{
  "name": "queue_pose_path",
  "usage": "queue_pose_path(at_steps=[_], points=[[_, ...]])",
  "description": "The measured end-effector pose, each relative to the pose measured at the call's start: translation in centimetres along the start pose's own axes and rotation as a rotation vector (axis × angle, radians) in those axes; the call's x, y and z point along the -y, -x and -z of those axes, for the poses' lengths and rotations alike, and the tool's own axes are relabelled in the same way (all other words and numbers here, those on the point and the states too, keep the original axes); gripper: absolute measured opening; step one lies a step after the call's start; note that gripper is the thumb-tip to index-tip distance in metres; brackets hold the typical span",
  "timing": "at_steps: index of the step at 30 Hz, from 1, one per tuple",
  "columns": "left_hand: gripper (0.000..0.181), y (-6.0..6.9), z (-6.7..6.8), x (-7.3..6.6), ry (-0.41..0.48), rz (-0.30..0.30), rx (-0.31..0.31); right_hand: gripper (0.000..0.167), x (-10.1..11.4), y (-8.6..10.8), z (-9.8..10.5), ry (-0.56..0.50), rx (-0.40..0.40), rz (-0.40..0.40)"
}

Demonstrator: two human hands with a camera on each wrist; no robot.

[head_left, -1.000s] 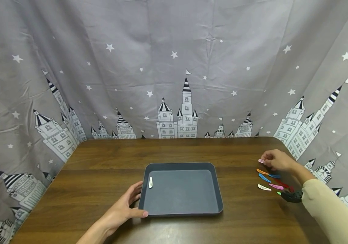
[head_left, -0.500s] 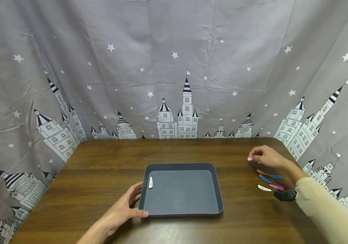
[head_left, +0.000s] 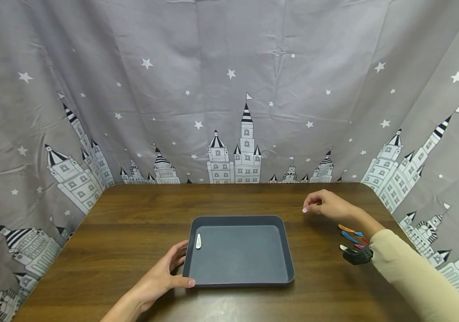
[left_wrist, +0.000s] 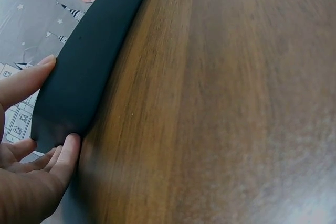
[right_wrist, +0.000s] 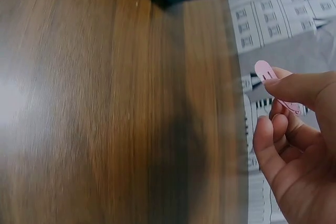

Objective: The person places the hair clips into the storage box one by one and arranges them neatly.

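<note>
My right hand [head_left: 327, 205] pinches a pink snap hair clip [right_wrist: 264, 70] between thumb and fingers, held above the table to the right of the tray. The grey tray [head_left: 237, 220] lies flat on the table, with a white hair clip [head_left: 199, 241] near its left side. At the tray's near left corner, my left hand [head_left: 157, 281] grips the wall. The left wrist view shows its thumb and fingertips against the tray's dark outer side.
Several hair clips lie at the right of the wooden table [head_left: 132, 210], among them an orange clip [head_left: 346, 228], a blue clip [head_left: 349, 237] and a white clip [head_left: 343, 247]. My right wrist strap and sleeve partly cover them. A grey castle-print curtain [head_left: 229, 112] hangs behind.
My right hand has moved left with the pink hair clip, away from the other clips and toward the tray. The left hand and the tray have stayed in place.
</note>
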State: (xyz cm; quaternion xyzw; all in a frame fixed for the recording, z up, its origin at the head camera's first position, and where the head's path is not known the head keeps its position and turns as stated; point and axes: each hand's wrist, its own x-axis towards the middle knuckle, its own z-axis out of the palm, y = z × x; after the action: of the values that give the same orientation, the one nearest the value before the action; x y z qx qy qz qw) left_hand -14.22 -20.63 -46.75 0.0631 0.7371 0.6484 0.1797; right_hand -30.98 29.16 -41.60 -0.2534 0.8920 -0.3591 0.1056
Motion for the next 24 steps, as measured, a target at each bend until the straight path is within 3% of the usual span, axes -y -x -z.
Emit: queue_pose_path(at_steps=[24], points=[[0.099,0.1,0.0,0.0,-0.003,-0.006,-0.003,0.011,5.4,-4.3,-5.0,0.027,0.186,0.259]])
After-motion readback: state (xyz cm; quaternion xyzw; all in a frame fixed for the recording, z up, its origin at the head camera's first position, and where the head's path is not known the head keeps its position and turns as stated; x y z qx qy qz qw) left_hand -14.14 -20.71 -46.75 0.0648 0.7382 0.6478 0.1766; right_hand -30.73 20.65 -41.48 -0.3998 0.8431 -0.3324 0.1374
